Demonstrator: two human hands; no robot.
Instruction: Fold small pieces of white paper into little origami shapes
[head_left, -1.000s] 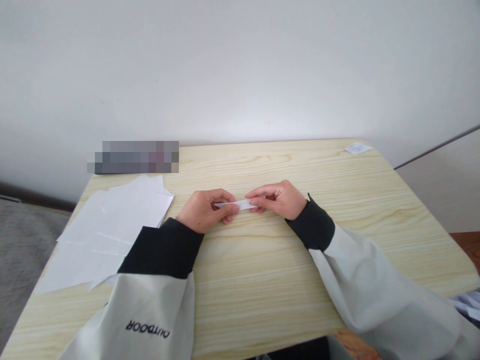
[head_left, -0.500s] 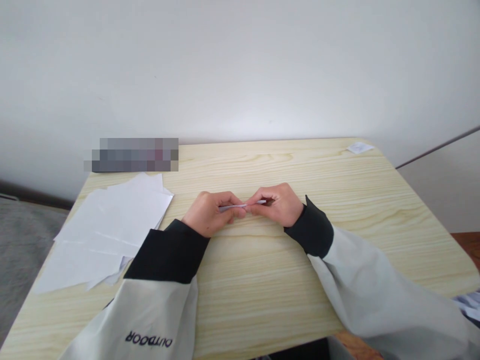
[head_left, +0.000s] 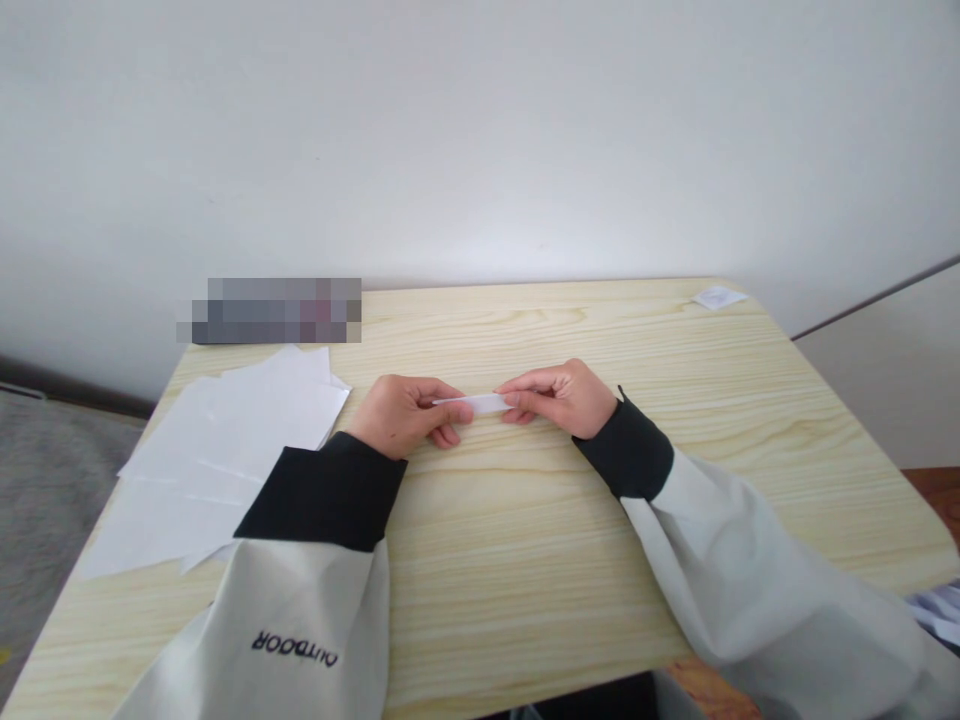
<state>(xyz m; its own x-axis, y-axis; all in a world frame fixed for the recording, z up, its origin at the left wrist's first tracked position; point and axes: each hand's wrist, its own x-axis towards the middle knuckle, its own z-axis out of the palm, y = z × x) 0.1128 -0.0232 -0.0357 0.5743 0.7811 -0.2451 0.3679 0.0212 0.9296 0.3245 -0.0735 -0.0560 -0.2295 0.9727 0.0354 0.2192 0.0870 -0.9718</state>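
Your left hand [head_left: 401, 415] and right hand [head_left: 562, 397] each pinch one end of a narrow folded paper strip [head_left: 480, 403] (held level, just above mid-table). Loose white sheets [head_left: 225, 450] overhang the table's [head_left: 525, 560] left edge; bare wood lies toward you.

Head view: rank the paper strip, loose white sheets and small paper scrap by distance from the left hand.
1. The paper strip, pinched in the left hand, mid-table.
2. The loose white sheets, just left of that hand.
3. The small paper scrap, at the far right corner.
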